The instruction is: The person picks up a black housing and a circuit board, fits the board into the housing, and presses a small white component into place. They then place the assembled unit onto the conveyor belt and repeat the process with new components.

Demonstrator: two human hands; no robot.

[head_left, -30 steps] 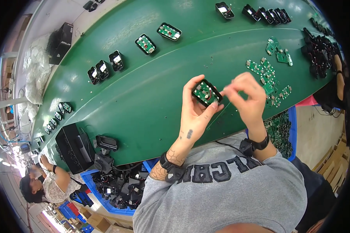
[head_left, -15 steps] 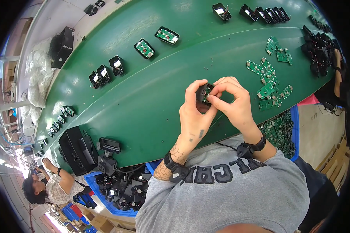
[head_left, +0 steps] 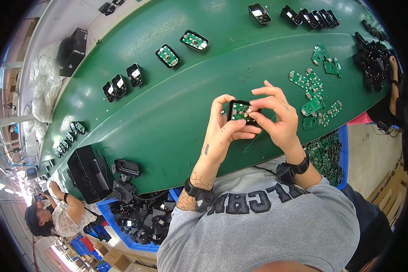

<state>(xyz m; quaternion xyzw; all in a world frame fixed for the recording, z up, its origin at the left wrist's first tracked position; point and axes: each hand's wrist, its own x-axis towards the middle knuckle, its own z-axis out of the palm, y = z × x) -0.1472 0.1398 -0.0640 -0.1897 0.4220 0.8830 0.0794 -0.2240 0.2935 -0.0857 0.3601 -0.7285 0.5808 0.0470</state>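
My left hand (head_left: pixel 217 136) grips a small black plastic housing (head_left: pixel 231 105) above the green table, fingers round its side and thumb over the front edge. Inside the housing lies a green circuit board (head_left: pixel 240 111), its component side facing up. From the right, my right hand (head_left: pixel 280 119) reaches over the board's right end. Its thumb and forefinger pinch together there, and the other fingers are raised. Whatever tiny part they hold is too small to make out. Loose green circuit boards (head_left: pixel 313 86) lie in a pile to the right of my hands.
Black housings (head_left: pixel 134 75), some with boards fitted, stand in a row along the far part of the green table (head_left: pixel 176 122). Dark cabled parts (head_left: pixel 371 63) are heaped at right beside another person's arm. Blue bins (head_left: pixel 343 156) flank me. A co-worker (head_left: pixel 72 211) sits at far left.
The housing has been tilted so that its open face and the board now show upward. My left thumb has come over its edge, and my right hand has shifted slightly right with fingers raised.
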